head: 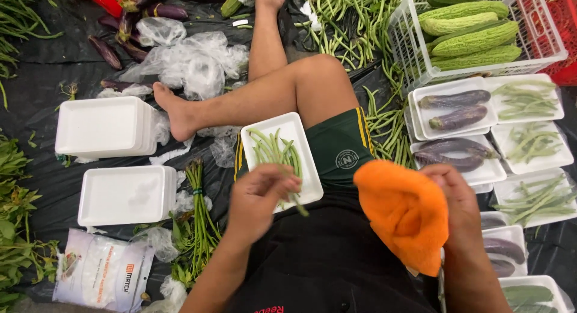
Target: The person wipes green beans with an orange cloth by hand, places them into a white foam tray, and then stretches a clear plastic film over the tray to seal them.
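Pinching a green bean (296, 200) between thumb and fingertips, my left hand (259, 199) sits at lower centre of the head view, fingers closed narrowly on the pod. The bean hangs down and to the right from the pinch, over the near edge of a white foam tray (306, 168) that rests on my thigh. More green beans (273, 150) lie lengthwise in that tray, just above my hand.

My right hand (460, 199) is at lower right, fingers curled round an orange cloth (406, 214); the cloth covers the fingertips and drapes to the left of the hand.

Surroundings, same view:
- Upper left: two stacks of empty white foam trays (105, 126), one above the other, on black sheeting (42, 78).
- Lower left: a clear bag with printed label (102, 277), beside a bundle of leafy green stalks (198, 223).
- Upper left, above the tray stacks: crumpled clear plastic bags (192, 63) and loose purple aubergines (108, 51).
- Upper right: a white plastic crate (541, 36) holding bitter gourds (469, 36).
- Right: filled foam trays of aubergines (457, 108) and trays of green beans (529, 99), set close together.
- Upper centre: a heap of loose long beans (348, 24) beyond my knee.
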